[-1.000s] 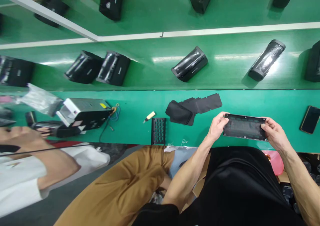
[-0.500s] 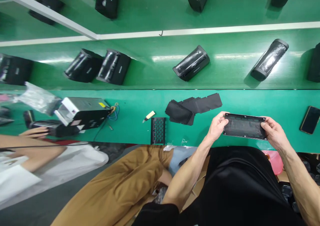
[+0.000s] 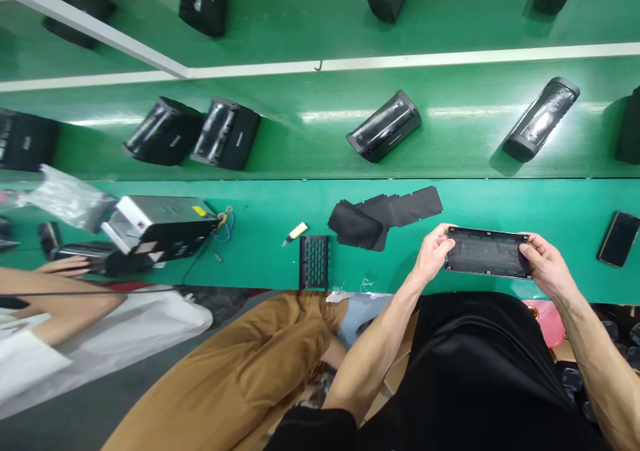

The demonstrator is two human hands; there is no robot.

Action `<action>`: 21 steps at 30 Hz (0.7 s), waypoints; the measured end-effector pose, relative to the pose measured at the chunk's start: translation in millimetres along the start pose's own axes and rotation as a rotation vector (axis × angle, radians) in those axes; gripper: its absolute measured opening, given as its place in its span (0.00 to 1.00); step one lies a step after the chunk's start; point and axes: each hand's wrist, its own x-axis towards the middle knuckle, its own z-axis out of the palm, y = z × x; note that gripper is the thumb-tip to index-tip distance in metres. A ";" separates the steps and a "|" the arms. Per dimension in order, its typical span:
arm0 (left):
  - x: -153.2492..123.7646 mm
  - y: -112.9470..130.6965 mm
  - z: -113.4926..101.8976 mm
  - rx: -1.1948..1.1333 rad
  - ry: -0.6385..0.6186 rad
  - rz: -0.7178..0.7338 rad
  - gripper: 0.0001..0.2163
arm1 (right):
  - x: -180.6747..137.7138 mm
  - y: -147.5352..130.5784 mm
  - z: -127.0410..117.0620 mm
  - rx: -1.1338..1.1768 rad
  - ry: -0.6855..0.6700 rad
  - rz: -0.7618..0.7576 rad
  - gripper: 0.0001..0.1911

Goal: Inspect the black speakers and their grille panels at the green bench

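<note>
The green surface [image 3: 265, 264] runs beneath and beyond the hands, with overlapping black sheets [image 3: 357, 224] lying to the left of them and a little farther off. Between the hands is the shallow black panel [image 3: 487, 254]; whether it touches the surface, I cannot tell. The left hand [image 3: 434, 250] and right hand [image 3: 545, 261] are closed on its opposite short ends, thumbs on top, fingers curled behind. Holding it well likely means even, light pressure at both ends, keeping thumbs off the dark middle. A slotted black piece [image 3: 314, 262] and a cream-handled tool [image 3: 296, 232] lie well left of the hands, safely clear.
</note>
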 end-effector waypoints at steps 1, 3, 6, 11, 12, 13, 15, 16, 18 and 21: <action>0.4 0.0 0.4 0.009 0.009 -0.006 0.15 | 0.0 0.2 0.0 0.004 -0.003 0.005 0.26; 1.0 1.4 1.7 0.013 0.017 -0.022 0.16 | 0.6 0.4 0.6 0.011 -0.008 0.013 0.25; -0.1 10.0 4.0 -0.043 0.037 -0.045 0.16 | 2.4 -2.0 4.2 0.018 -0.001 -0.004 0.26; 3.3 27.8 -4.3 -0.384 -0.109 -0.300 0.28 | 8.2 -14.7 12.9 -0.026 -0.038 -0.074 0.31; 7.9 29.3 -6.1 -0.415 -0.211 -0.393 0.30 | 9.3 -17.3 14.5 -0.039 -0.053 -0.085 0.32; 13.6 30.0 -6.4 -0.453 -0.300 -0.472 0.30 | 9.9 -19.6 16.1 -0.053 -0.069 -0.094 0.32; 26.6 28.5 -1.3 -0.491 -0.547 -0.636 0.31 | 10.4 -24.2 18.8 -0.083 -0.100 -0.109 0.33; 33.3 26.1 3.6 -0.495 -0.709 -0.719 0.32 | 11.3 -27.4 19.2 -0.102 -0.114 -0.114 0.33; 45.7 18.2 15.4 -0.483 -1.036 -0.840 0.38 | 17.4 -39.5 15.2 -0.150 -0.128 -0.132 0.34; 60.4 6.1 29.1 -0.519 -1.228 -0.849 0.45 | 41.0 -80.8 -9.5 -0.221 -0.014 -0.237 0.34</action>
